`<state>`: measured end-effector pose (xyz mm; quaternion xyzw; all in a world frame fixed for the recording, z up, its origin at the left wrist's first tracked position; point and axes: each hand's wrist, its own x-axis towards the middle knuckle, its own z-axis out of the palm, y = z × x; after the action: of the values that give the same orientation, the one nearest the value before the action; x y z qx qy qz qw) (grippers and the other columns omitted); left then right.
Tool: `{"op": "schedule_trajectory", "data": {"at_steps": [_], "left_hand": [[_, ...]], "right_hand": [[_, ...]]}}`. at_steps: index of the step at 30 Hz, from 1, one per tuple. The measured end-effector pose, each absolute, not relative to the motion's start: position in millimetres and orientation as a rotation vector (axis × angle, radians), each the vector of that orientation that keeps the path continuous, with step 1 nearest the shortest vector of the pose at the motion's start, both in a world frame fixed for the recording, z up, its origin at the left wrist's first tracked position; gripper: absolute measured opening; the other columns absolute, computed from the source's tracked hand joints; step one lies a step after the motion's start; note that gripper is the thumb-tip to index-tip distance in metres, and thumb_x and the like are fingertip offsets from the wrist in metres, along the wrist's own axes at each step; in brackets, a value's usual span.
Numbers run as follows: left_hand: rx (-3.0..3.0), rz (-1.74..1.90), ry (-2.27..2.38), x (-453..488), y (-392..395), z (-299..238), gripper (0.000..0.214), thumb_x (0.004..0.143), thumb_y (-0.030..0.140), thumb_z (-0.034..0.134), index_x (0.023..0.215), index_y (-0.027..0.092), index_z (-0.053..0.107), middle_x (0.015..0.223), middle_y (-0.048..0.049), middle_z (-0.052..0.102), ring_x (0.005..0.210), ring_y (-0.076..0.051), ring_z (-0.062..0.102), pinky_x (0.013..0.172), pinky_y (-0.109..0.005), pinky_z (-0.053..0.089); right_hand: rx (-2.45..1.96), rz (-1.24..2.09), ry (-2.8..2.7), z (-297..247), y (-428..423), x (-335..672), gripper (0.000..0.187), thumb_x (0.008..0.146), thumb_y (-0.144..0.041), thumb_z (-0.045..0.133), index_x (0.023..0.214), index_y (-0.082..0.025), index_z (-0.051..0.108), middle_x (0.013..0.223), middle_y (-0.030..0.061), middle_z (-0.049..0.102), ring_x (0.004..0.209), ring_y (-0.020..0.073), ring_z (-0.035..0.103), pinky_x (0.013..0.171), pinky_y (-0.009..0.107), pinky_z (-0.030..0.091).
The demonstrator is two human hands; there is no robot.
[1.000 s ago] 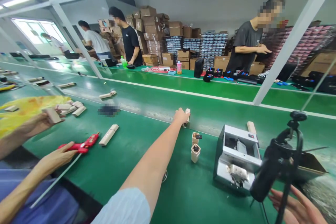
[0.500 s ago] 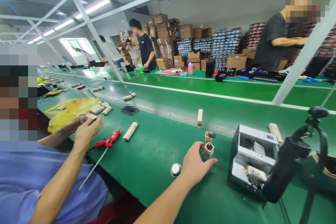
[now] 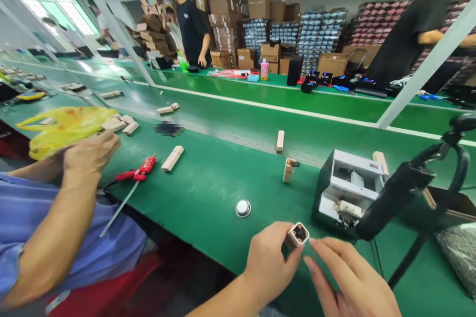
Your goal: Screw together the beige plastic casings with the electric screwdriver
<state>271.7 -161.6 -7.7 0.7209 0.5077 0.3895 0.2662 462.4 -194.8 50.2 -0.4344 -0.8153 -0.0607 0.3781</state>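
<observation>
My left hand (image 3: 269,263) is closed around a small beige casing (image 3: 297,235), held near the table's front edge with its open square end up. My right hand (image 3: 349,280) is beside it, fingers stretched toward the casing and holding nothing. A second beige casing (image 3: 288,170) stands upright on the green table further out. A finished beige piece (image 3: 280,140) lies on the conveyor belt beyond it. A round silver disc (image 3: 243,208) lies on the table left of my hands.
A grey metal machine (image 3: 345,189) sits right of the casings, with a black tripod-mounted device (image 3: 405,185) in front. A co-worker in blue at left works by a yellow bag (image 3: 63,126); a red glue gun (image 3: 137,175) lies nearby. Other people stand behind the far table.
My left hand let go of the piece on the belt, came back, picked up the nearer upright casing and brought it to the front edge. My right hand came up beside it.
</observation>
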Motion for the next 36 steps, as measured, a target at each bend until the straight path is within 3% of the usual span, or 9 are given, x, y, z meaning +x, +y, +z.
{"op": "schedule_trajectory", "data": {"at_steps": [5, 9, 14, 17, 20, 25, 30, 36], "left_hand": [[1.975, 1.041, 1.377, 275, -183, -21, 0.013, 0.094, 0.029, 0.075, 0.104, 0.024, 0.069, 0.095, -0.0046, 0.079, 0.084, -0.025, 0.075, 0.074, -0.036, 0.059], [2.003, 1.013, 1.398, 273, -181, -25, 0.021, 0.094, 0.04, 0.078, 0.096, 0.023, 0.067, 0.088, -0.0056, 0.076, 0.081, -0.027, 0.074, 0.07, -0.038, 0.06], [1.986, 1.16, 1.099, 265, -175, -19, 0.052, 0.1, 0.051, 0.071, 0.14, 0.019, 0.061, 0.134, -0.0157, 0.077, 0.121, -0.033, 0.075, 0.103, -0.046, 0.062], [1.918, 1.151, 0.926, 263, -171, -18, 0.036, 0.105, 0.048, 0.065, 0.129, 0.022, 0.068, 0.118, -0.0087, 0.082, 0.106, -0.026, 0.08, 0.095, -0.038, 0.063], [1.876, 1.146, 0.919, 264, -171, -18, 0.038, 0.106, 0.056, 0.062, 0.118, 0.022, 0.071, 0.106, -0.0063, 0.083, 0.093, -0.024, 0.08, 0.085, -0.035, 0.061], [1.859, 1.177, 0.943, 268, -172, -17, 0.048, 0.106, 0.066, 0.057, 0.115, 0.021, 0.073, 0.105, -0.0069, 0.084, 0.091, -0.024, 0.08, 0.083, -0.035, 0.059], [1.788, 1.169, 0.956, 267, -170, -17, 0.047, 0.102, 0.068, 0.064, 0.111, 0.022, 0.074, 0.101, -0.0053, 0.084, 0.09, -0.023, 0.078, 0.085, -0.034, 0.057], [1.806, 1.157, 0.961, 268, -170, -17, 0.05, 0.103, 0.07, 0.06, 0.109, 0.022, 0.073, 0.096, -0.0047, 0.082, 0.086, -0.022, 0.076, 0.082, -0.034, 0.056]], "right_hand": [[-1.214, -0.002, -2.213, 57, -182, 451, 0.02, 0.113, -0.027, 0.051, 0.114, -0.02, 0.07, 0.098, 0.0039, 0.073, 0.079, 0.0133, 0.075, 0.07, 0.023, 0.061], [-1.221, 0.008, -2.296, 62, -180, 454, 0.025, 0.115, -0.033, 0.047, 0.107, -0.022, 0.068, 0.093, 0.0022, 0.072, 0.073, 0.0132, 0.073, 0.063, 0.026, 0.058], [-1.197, 0.013, -2.456, 71, -177, 456, 0.027, 0.116, -0.034, 0.043, 0.109, -0.021, 0.066, 0.094, 0.0032, 0.07, 0.073, 0.0139, 0.073, 0.06, 0.027, 0.057], [-1.136, -0.013, -2.554, 74, -177, 456, 0.023, 0.115, -0.026, 0.045, 0.107, -0.02, 0.066, 0.09, 0.0036, 0.068, 0.071, 0.0155, 0.07, 0.06, 0.03, 0.055], [-1.061, -0.059, -2.616, 75, -176, 457, 0.02, 0.112, -0.021, 0.048, 0.103, -0.019, 0.065, 0.088, 0.0037, 0.066, 0.069, 0.0173, 0.068, 0.058, 0.033, 0.051], [-1.012, -0.033, -2.648, 79, -169, 464, 0.021, 0.111, -0.022, 0.047, 0.094, -0.021, 0.06, 0.082, 0.0018, 0.063, 0.064, 0.0157, 0.066, 0.054, 0.032, 0.049], [-1.079, 0.144, -2.565, 86, -161, 474, 0.016, 0.11, -0.024, 0.051, 0.096, -0.023, 0.059, 0.082, -0.002, 0.065, 0.062, 0.0093, 0.065, 0.054, 0.022, 0.051], [-1.106, 0.281, -2.506, 88, -165, 475, 0.013, 0.112, -0.031, 0.053, 0.105, -0.025, 0.062, 0.093, 0.0, 0.07, 0.077, 0.0112, 0.073, 0.067, 0.019, 0.058]]}}
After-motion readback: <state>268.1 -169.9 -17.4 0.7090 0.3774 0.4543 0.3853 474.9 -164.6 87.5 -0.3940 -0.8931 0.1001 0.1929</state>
